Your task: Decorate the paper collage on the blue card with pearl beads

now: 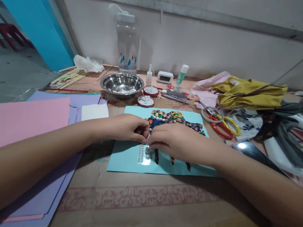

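Observation:
A light-blue sheet of paper (124, 158) lies before me, with a dark, multicoloured flower-print fabric cutout (173, 117) on it. White beads run along part of the cutout. A small clear sheet of stick-on pearls (141, 154) rests at the blue paper's near side. My left hand (133, 128) is closed, thumb and finger pinching the pearl sheet's upper end. Touching or nearly touching it, my right hand (174, 140) is also closed, palm down over the cutout. Its fingertips meet near the pearls, and whatever they pinch is too small to make out.
Pink paper (29, 120) and purple sheets lie left. Behind stand a steel bowl (122, 84), bead-filled lids (145, 101), a water bottle (127, 44), a small clock (165, 77) and a glue stick (182, 75). Scissors (223, 128), a phone (257, 154) and cloth (253, 94) lie right.

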Motion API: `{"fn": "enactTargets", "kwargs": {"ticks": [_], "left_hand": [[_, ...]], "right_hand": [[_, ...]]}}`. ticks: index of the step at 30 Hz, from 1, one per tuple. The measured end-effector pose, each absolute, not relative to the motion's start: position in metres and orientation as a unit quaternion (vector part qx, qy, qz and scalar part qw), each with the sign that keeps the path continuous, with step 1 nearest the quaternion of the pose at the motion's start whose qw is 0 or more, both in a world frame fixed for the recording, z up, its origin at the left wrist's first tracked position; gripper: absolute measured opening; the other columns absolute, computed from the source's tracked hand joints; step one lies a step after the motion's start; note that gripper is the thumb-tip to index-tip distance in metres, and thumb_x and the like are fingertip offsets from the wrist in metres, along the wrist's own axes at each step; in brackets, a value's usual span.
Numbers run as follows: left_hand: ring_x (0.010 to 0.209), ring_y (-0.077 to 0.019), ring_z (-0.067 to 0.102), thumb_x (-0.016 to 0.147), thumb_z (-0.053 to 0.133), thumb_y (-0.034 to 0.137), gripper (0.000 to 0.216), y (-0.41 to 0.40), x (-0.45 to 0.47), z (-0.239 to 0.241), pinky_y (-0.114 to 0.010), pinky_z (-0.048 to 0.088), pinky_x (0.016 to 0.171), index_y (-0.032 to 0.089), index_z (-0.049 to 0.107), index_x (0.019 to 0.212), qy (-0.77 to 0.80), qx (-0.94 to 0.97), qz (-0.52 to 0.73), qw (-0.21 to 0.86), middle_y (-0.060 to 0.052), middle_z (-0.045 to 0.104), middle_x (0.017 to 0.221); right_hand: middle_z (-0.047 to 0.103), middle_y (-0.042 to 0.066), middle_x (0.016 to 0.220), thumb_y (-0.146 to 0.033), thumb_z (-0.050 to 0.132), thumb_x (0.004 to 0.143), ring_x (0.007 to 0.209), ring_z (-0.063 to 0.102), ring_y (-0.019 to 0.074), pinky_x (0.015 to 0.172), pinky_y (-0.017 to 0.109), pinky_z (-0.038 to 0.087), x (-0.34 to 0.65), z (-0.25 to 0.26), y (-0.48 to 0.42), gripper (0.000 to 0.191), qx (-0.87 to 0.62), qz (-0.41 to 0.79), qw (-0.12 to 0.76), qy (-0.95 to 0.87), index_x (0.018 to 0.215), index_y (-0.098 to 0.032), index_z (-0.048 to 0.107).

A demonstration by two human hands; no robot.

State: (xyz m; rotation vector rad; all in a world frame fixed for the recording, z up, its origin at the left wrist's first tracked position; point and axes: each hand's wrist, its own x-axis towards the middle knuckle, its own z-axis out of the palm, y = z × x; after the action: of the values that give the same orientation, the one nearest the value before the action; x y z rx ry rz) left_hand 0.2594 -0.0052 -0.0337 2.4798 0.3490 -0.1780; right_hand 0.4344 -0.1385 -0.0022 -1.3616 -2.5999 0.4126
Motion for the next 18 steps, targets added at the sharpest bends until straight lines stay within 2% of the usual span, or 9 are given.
{"fn": "enactTargets", "kwargs": {"ticks": [5,11,18], "left_hand": [[0.066,-0.0126,0.051,0.085,0.065,0.044,0.023,-0.003,0.26,-0.034,-0.024,0.031,0.056,0.021,0.063,0.087,0.138,0.933,-0.082,0.323,0.003,0.061,0.074],[0.067,-0.0128,0.051,0.084,0.065,0.045,0.024,-0.004,0.261,-0.031,-0.025,0.031,0.058,0.021,0.065,0.088,0.141,0.934,-0.089,0.316,0.002,0.062,0.077],[0.068,-0.0126,0.051,0.084,0.066,0.044,0.024,-0.007,0.262,-0.028,-0.025,0.032,0.059,0.02,0.066,0.087,0.14,0.937,-0.082,0.311,0.002,0.063,0.077]], "right_hand": [[0.075,0.004,0.097,-0.021,0.055,0.094,0.088,0.066,0.0181,0.073,0.028,0.043,0.454,0.003,-0.115,0.02,-0.549,0.062,0.14,-0.821,0.101,-0.021,0.074],[0.074,0.009,0.109,-0.019,0.054,0.092,0.092,0.064,0.0213,0.072,0.029,0.039,0.464,0.001,-0.043,0.026,-0.598,-0.029,0.054,-0.799,0.11,-0.019,0.073],[0.075,0.005,0.108,-0.017,0.06,0.085,0.086,0.062,0.0179,0.069,0.027,0.037,0.468,-0.003,0.025,0.037,-0.574,0.06,0.039,-0.816,0.119,-0.025,0.073]]}}
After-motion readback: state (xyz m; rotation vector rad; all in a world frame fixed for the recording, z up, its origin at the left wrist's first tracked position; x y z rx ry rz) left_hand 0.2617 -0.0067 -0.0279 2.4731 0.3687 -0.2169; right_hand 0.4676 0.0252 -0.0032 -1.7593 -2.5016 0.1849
